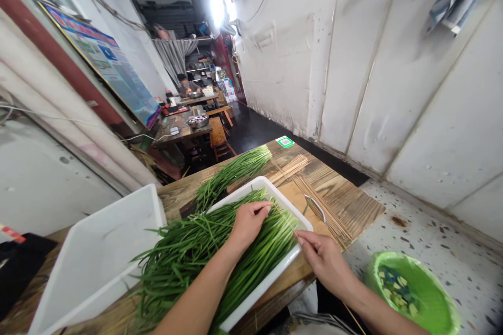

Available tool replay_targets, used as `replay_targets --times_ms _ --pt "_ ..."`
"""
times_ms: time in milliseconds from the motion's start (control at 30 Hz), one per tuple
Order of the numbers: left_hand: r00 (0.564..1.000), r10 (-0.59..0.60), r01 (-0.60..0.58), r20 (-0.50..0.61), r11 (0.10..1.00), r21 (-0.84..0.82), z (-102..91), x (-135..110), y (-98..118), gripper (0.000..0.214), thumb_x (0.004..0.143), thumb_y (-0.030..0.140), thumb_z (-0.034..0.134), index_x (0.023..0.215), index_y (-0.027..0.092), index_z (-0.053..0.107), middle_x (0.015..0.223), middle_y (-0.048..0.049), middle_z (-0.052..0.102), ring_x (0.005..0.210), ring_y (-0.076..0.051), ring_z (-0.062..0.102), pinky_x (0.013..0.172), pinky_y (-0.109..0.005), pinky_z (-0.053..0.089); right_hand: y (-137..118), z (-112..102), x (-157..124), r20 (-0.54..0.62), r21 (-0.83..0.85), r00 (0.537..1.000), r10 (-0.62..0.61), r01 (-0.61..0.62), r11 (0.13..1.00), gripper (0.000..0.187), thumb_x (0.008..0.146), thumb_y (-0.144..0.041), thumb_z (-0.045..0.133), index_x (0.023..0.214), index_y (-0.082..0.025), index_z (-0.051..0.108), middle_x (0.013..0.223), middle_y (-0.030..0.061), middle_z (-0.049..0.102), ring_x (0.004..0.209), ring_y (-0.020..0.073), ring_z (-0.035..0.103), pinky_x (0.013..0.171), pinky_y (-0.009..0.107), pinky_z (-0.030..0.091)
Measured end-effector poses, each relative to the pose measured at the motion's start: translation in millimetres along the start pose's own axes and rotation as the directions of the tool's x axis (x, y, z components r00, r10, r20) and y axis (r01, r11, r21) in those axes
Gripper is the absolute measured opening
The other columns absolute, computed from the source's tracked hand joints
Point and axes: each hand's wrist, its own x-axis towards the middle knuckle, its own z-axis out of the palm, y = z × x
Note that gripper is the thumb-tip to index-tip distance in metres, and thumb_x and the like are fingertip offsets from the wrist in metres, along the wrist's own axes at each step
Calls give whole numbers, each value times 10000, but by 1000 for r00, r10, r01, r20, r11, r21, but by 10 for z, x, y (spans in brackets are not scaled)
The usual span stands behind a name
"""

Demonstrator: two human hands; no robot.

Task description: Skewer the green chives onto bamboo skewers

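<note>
Garlic chives (188, 251) fill a white plastic tray (251, 319), their pale stem ends towards the right. Above those stems my left hand (249, 224) is closed, thumb and forefinger pinched together; whatever lies between them is too small to make out. My right hand (326, 259) is closed at the tray's right edge. It grips a thin bamboo skewer (353, 318), whose tip shows at the fingertips and whose long end sticks out below the wrist. Beneath the tray lies a wooden cutting board (291, 193) with a metal handle (317, 208).
Bamboo skewers (324, 209) lie in two piles on the wooden table (353, 204). Another chive bundle (231, 174) rests behind the tray. A second white bin (106, 246) stands left. On the floor at right is a green bin (432, 293) with scraps. A person sits far back.
</note>
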Motion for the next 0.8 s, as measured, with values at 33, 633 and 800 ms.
replay_targets --times_ms 33,633,800 --pt "1000 -2 2 -1 1000 -5 1 0 2 262 745 270 508 894 176 700 772 -29 708 721 -172 626 740 -283 470 1 1 0 1 1 1000 3 -3 1000 314 859 -312 415 840 -158 688 639 23 651 661 188 602 613 251 485" --pt "998 -19 19 -56 1000 0 4 11 -20 266 754 283 498 890 167 695 654 -10 662 653 -156 603 679 -266 463 1 5 -12 -6 27 1000 11 -11 1000 315 856 -318 421 857 -163 696 644 26 660 646 189 602 599 248 484" --pt "999 -30 30 -46 1000 -2 -5 5 16 262 752 275 502 884 157 696 672 -18 672 659 -156 605 688 -266 461 -22 -9 -10 10 28 1000 15 -15 1000 312 861 -303 415 869 -156 690 664 30 659 660 191 602 610 250 479"
